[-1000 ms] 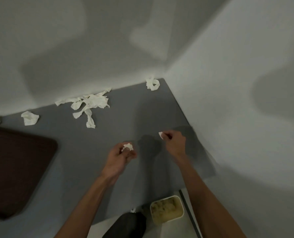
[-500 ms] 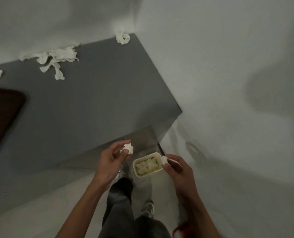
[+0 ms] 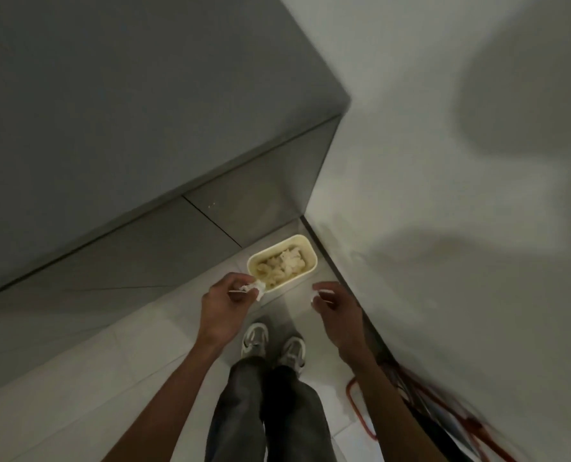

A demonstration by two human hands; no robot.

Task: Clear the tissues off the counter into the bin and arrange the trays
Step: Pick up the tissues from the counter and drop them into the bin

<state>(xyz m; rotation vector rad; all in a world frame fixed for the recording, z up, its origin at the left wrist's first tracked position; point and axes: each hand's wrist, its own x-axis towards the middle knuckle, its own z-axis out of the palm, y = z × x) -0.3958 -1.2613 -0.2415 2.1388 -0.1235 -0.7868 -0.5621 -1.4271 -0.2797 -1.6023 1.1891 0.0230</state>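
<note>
A cream rectangular bin (image 3: 311, 254) stands on the floor in the corner between the cabinet and the wall, with several crumpled tissues (image 3: 285, 265) inside. My left hand (image 3: 224, 306) pinches a small crumpled white tissue (image 3: 257, 288) at the bin's near left rim. To the bin's near right, my right hand (image 3: 334, 306) hovers with its fingers loosely spread and nothing visible in them. The grey counter (image 3: 137, 95) fills the upper left; no tissues or trays on it are in view.
A pale wall (image 3: 460, 161) runs close along the right. Red cables (image 3: 360, 418) lie on the floor by its base. My legs and grey shoes (image 3: 272, 341) stand on light floor tiles just behind the bin. Grey cabinet fronts (image 3: 151, 258) lie to the left.
My view has dropped from the counter to the floor and bin. The tissue is gone from my right hand, which now has spread fingers. My left hand, still holding its tissue, has reached the bin's rim.
</note>
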